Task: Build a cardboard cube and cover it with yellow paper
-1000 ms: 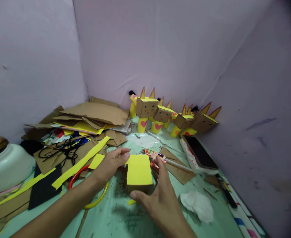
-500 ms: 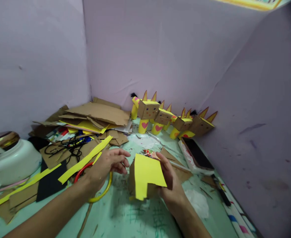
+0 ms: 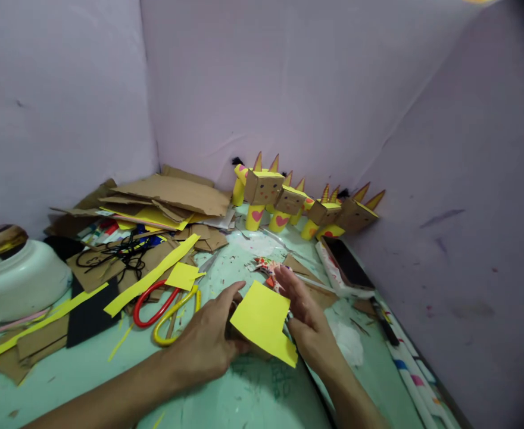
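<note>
A small cardboard box (image 3: 258, 348) with yellow paper (image 3: 262, 316) over its top sits low in front of me. One tab of the paper sticks out past the box's near right corner. My left hand (image 3: 217, 330) grips the box from the left, fingers partly hidden behind it. At the right side my right hand (image 3: 304, 310) has its fingers stretched out, the thumb close to the paper's edge; whether it touches cannot be made out. Scissors (image 3: 166, 316) with red and yellow handles lie left of my left hand, a yellow paper scrap (image 3: 182, 276) on them.
Several cardboard animal figures (image 3: 264, 190) with yellow horns stand along the back wall. Cardboard sheets (image 3: 168, 193), tangled black cord (image 3: 128, 256) and yellow strips (image 3: 155, 274) are heaped at left, beside a white pot-like container (image 3: 25, 286). A phone (image 3: 349, 262) lies at right.
My left hand has come right and taken hold of the box. The box has turned, and my right hand's fingers have straightened beside it. The scissors now show fully.
</note>
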`<state>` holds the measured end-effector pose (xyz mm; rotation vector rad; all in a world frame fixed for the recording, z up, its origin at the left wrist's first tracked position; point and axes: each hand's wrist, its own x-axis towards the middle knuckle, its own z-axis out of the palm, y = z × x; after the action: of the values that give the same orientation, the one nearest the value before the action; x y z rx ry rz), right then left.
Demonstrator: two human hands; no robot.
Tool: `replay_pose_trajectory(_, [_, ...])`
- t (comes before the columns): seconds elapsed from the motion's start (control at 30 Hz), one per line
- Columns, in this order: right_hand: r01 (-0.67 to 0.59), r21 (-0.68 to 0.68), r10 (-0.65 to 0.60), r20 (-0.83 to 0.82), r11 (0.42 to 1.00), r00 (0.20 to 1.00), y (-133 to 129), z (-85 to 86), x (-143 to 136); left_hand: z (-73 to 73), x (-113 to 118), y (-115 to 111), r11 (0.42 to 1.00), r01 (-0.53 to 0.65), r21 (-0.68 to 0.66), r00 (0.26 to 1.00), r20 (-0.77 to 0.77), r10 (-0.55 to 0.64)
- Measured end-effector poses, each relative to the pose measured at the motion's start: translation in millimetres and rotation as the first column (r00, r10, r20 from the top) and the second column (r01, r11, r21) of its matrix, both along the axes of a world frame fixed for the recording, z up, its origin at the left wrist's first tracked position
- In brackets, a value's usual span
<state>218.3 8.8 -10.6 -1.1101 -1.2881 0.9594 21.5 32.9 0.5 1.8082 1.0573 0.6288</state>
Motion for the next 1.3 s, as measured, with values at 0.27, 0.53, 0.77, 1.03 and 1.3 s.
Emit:
replay_pose_trajectory(0.27, [0.074,0.475,-0.369,0.565,0.877,0.738,-55,12.5,-10,3.3,-16,1,0.865,0.128,0.485,0.99,-0.007,-0.142])
replay_pose_trajectory(0.53, [0.052,0.602,-0.486,0.586,0.796,0.648,-45,7.8,-32,-4.3,-16,10,0.741,0.112,0.663,0.966,0.103,-0.238])
replay_pose_trajectory(0.77, [0.072,0.625,-0.519,0.573,0.777,0.634,-48,9.0,-37,-2.8,-15,11,0.705,0.086,0.704,0.964,0.119,-0.237])
replay_pose_trajectory(1.03, [0.072,0.652,-0.564,0.588,0.754,0.579,-51,9.2,-39,-1.3,-19,9,0.691,0.131,0.71,0.955,0.097,-0.28])
replay_pose_trajectory(1.3, [0.07,0.646,-0.551,0.584,0.76,0.597,-49,13.1,-41,3.0,-17,7,0.618,0.118,0.777,0.967,0.053,-0.251])
